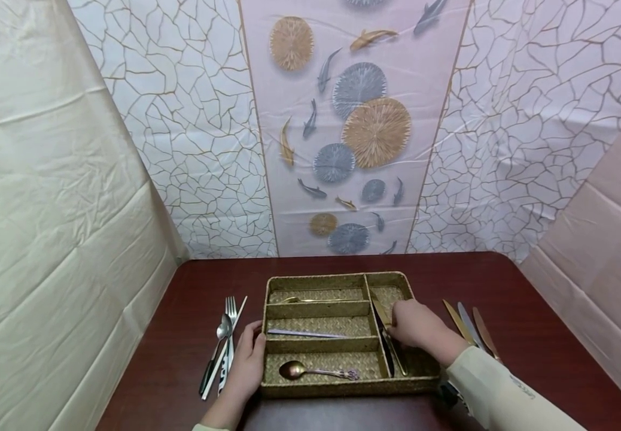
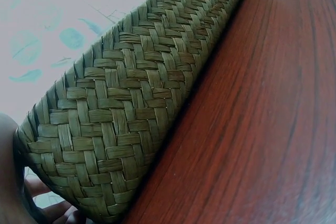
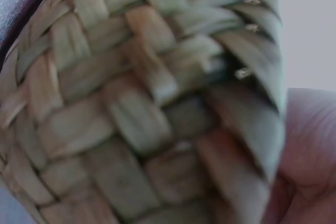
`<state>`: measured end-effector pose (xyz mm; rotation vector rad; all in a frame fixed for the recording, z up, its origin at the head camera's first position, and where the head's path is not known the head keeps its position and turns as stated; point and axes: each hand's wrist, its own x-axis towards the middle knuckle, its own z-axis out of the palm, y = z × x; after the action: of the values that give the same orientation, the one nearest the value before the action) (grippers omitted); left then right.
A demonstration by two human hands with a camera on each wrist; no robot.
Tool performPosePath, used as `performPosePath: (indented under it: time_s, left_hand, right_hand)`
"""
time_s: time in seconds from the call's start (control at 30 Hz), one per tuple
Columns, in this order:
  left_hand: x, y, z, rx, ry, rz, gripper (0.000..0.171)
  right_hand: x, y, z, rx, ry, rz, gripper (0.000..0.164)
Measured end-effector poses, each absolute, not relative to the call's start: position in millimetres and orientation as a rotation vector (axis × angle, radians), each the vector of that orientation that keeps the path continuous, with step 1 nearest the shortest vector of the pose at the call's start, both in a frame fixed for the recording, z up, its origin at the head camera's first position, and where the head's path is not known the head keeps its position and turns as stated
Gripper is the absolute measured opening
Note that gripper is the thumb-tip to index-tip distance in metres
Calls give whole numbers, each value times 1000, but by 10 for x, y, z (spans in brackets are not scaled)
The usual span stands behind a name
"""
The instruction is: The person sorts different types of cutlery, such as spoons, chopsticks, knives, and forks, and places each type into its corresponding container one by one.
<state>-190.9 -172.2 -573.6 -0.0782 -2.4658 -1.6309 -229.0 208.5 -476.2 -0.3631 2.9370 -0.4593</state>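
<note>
A woven cutlery tray point(image 1: 343, 389) with several compartments lies in front of me. My left hand point(image 1: 248, 359) holds its left side, thumb and fingers at the rim; in the left wrist view its fingers point(image 2: 50, 205) show by the tray's corner. My right hand point(image 1: 418, 326) reaches into the right-hand compartment and pinches a gold knife point(image 1: 381, 311). A dark-handled knife point(image 1: 387, 356) lies beside it along the divider. In the left compartments are a gold utensil point(image 1: 316, 300), a silver stick-like utensil point(image 1: 305, 333) and a spoon with an ornate handle point(image 1: 294, 370).
Left of the tray, a fork point(image 1: 231, 306), spoons point(image 1: 225, 326) and a white chopstick point(image 1: 210, 377) lie in a loose bunch. To the right several knives point(image 1: 463, 320) fan out, partly behind my right sleeve point(image 1: 493, 383). Patterned cloth point(image 1: 208, 149) hangs behind the dark red table point(image 1: 154, 371).
</note>
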Motion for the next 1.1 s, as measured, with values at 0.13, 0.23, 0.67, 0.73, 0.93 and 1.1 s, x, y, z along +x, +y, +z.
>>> performPosePath:
  time_s: [0.13,0.23,0.67,0.73,0.93,1.1]
  left_hand:
    - [-1894,-1710,-5710,-72,-2460,-1624,36]
    - [-1855,-1689,-5634,-89,-2463,-1597,37]
    - [-1846,-1692,-5625,-84,-2479,-1614,39]
    - [-1870,-1705,-5672,-65,-2481,-1647,39]
    - [-1906,-1736,-5737,-54,-2478,-1716,40]
    - [-1905,-1717,-5717,-60,-2462,-1726,40]
  right_hand:
    - [-2295,2128,-4746,-369,2958,-480,47]
    - [-2297,2182,-4704,-347,2958,-510,54]
    - [-2225,2454,-4401,-272,2945,-635,35]
    - [-2212,2496,-4372,-266,2945,-640,27]
    - [-2215,2615,-4360,-220,2956,-650,23]
    - [-2244,2739,-4391,-237,2985,-633,16]
